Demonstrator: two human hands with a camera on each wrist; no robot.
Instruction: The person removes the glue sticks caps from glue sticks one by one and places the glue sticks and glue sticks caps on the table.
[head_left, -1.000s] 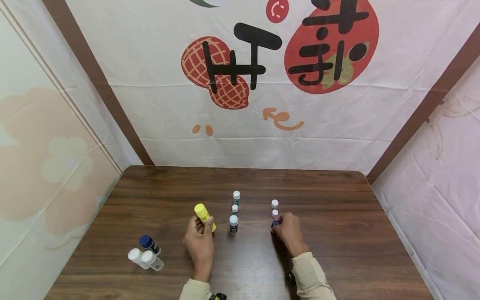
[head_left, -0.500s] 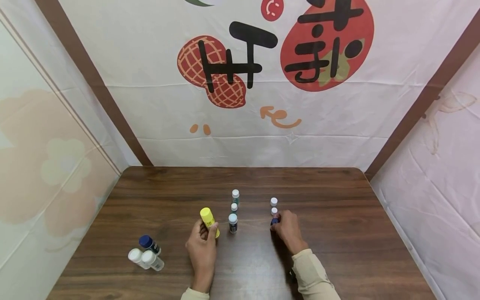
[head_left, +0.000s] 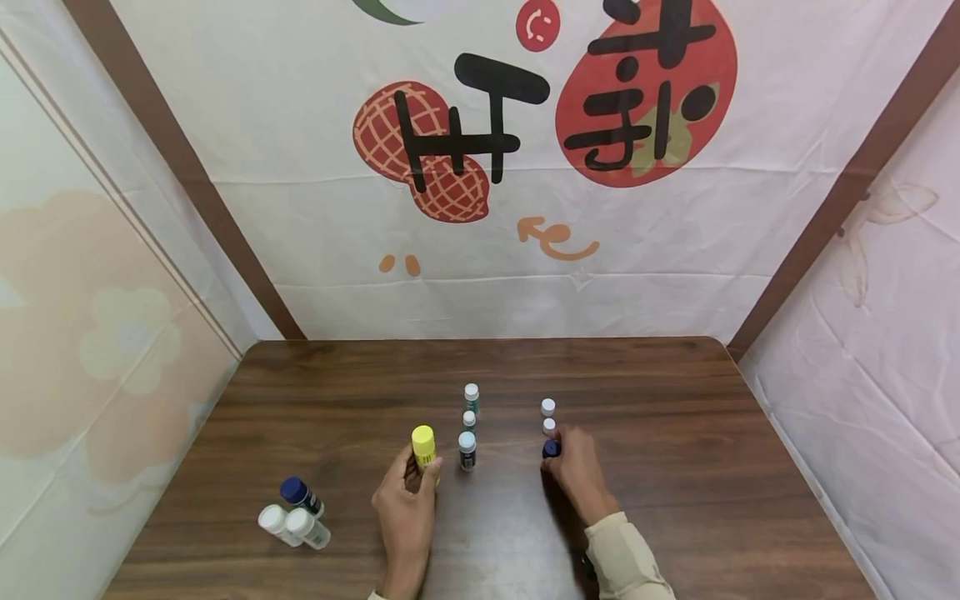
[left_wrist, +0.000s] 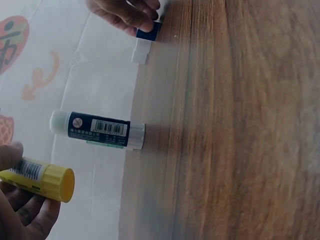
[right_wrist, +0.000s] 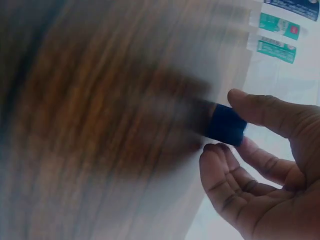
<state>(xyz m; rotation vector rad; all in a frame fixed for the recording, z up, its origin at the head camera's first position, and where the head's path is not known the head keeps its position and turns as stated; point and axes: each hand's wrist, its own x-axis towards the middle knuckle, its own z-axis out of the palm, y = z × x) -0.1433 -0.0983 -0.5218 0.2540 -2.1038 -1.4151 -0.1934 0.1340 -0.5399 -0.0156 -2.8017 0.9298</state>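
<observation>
My left hand [head_left: 405, 508] holds a yellow glue stick [head_left: 424, 444] above the table, thumb on one side and fingers on the other. In the left wrist view its yellow end [left_wrist: 61, 183] points towards the table. My right hand [head_left: 585, 471] pinches a dark blue cap [right_wrist: 226, 125] between thumb and forefinger, low at the tabletop. Just behind that cap stand two white caps [head_left: 549, 426] in a row. Between the hands three glue sticks stand upright in a line; the nearest glue stick [left_wrist: 100, 131] has a dark blue label and a pale top.
At the left of the wooden table [head_left: 337, 383] stand three more glue sticks close together: one with a blue cap [head_left: 294, 490] and two with white caps [head_left: 273, 518]. A printed cloth [head_left: 315, 225] hangs behind the table's far edge, with cloth walls on both sides.
My left hand has moved a little to the right and nearer with the yellow glue stick, which is now more upright. My right hand has stayed at the blue cap.
</observation>
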